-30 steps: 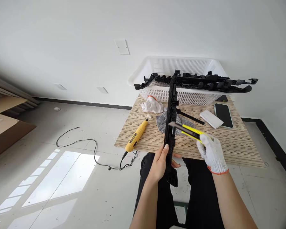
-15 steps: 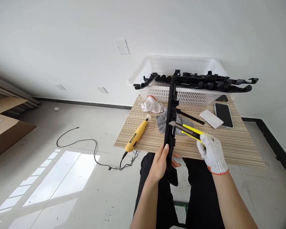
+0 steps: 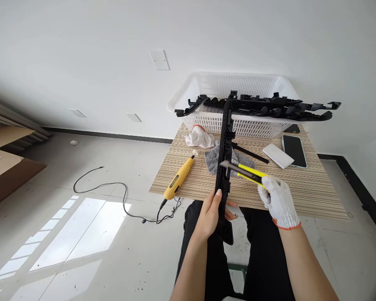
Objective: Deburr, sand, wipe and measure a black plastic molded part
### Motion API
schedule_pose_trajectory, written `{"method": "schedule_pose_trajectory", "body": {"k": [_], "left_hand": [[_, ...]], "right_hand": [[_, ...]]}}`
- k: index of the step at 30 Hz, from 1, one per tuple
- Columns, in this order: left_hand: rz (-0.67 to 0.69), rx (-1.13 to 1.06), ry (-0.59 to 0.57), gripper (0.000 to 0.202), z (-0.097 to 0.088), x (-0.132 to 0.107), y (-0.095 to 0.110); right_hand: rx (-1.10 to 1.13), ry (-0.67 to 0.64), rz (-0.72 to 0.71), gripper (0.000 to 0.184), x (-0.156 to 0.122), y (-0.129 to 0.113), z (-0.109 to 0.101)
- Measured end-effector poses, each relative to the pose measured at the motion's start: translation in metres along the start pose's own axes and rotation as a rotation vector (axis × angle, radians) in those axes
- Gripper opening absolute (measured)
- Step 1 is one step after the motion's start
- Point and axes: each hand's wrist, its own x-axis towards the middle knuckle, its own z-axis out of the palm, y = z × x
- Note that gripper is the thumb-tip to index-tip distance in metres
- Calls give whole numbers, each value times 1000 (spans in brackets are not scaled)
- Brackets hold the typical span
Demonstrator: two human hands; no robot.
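- Barely anything is shifting since the earlier frame: the utility knife is sitting very slightly further left, its blade pointing left.
- Black plastic trim strip is running from upper centre to lower centre of the frame, over the gray cloth.
- Left hand, bare, is gripping the strip's lower end, thumb on top.
- Right hand, gloved, is closing around the knife's handle; the blade tip is overlapping the strip, contact unclear.
- Yellow rotary tool is lying left of the strip, near a white glove.
- Smartphone is lying at right on the wood-grain tabletop.
- Other black trim strips are resting across the white basket at upper centre-right.
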Motion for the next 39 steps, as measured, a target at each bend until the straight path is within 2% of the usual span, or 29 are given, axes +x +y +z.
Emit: {"method": "schedule_pose_trajectory", "body": {"k": [2, 5, 7, 9, 13, 16, 17, 20, 22, 24, 25, 27, 29, 32, 35, 37, 39], "left_hand": [[4, 3, -1, 52, 0, 0, 0], [1, 2, 0, 49, 0, 1, 0], [0, -1, 1, 49, 0, 1, -1], [2, -3, -3, 50, 0, 0, -1], [-7, -1, 4, 51, 0, 0, 0], [-5, 0, -1, 50, 0, 0, 0], [-5, 1, -3, 50, 0, 0, 0], [-14, 5, 4, 49, 0, 0, 0], [-13, 3, 5, 50, 0, 0, 0], [-9, -1, 7, 50, 0, 1, -1], [-8, -3, 8, 49, 0, 1, -1], [-10, -5, 7, 48, 0, 2, -1], [-7, -3, 0, 48, 0, 2, -1], [1, 3, -3, 49, 0, 1, 0], [-7, 10, 2, 49, 0, 0, 1], [-8, 7, 1, 50, 0, 0, 1], [-4, 0, -1, 52, 0, 1, 0]], "right_hand": [[4, 13, -1, 44, 0, -1, 0], [-46, -123, 54, 30, 1, -1, -1], [-23, -84, 43, 30, 0, -1, -1], [9, -15, -3, 39, 0, 0, -2], [-28, -96, 3, 36, 0, 1, -2], [25, 18, -11, 42, 0, 1, -3], [31, 19, -6, 42, 0, 1, -3], [-17, -91, 25, 32, 0, 2, -4], [-15, -56, 5, 31, 1, 2, -4], [10, 0, -12, 38, 1, 2, -3], [9, -11, -1, 38, 1, 1, -3], [-17, -77, 35, 30, 1, 1, -2], [-16, -49, 38, 25, 1, 1, -1], [16, 33, 5, 35, 1, 1, -1], [-23, -77, 43, 29, 2, 1, -2], [-10, -50, 36, 31, 2, 1, -2], [21, -9, 1, 41, 2, 0, -3]]}}
